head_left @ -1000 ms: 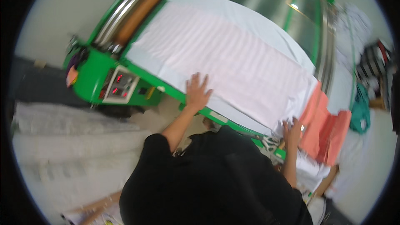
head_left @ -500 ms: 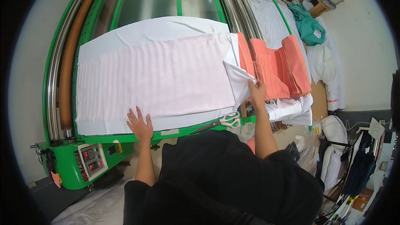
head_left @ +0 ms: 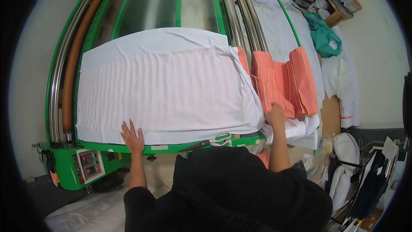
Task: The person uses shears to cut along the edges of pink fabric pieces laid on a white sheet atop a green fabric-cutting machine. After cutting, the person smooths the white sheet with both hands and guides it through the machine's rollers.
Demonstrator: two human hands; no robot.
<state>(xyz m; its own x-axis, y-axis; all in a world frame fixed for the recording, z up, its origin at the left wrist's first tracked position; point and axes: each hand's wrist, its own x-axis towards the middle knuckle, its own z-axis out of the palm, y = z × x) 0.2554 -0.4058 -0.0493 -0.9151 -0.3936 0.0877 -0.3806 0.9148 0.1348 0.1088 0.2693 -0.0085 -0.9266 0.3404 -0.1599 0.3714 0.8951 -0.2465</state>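
White cloth (head_left: 171, 90) lies over the green machine's bed, with rippled pinkish layers showing through it. My left hand (head_left: 132, 136) rests flat near the front edge of this cloth, fingers spread. At the cloth's right side, my right hand (head_left: 276, 114) is closed, apparently on the edge of the cloth; its fingertips are partly hidden. Just beyond that hand, a folded stack of coral fabric (head_left: 283, 79) with pale stripes hangs over the machine's right side. Between my arms, scissors with white handles (head_left: 220, 140) lie along the green front rail (head_left: 161, 148).
Metal rollers (head_left: 229, 10) run along the bed's right side, and a brown roller (head_left: 71, 81) along its left. A control panel (head_left: 90, 164) sits at front left. White fabric (head_left: 279, 25) and a teal cloth (head_left: 322, 35) are piled beyond the right side.
My right hand has moved nearer and slightly right, drawing the white cloth's folded right edge out flatter over the pinkish layers. My left hand stays on the cloth. The view has shifted slightly.
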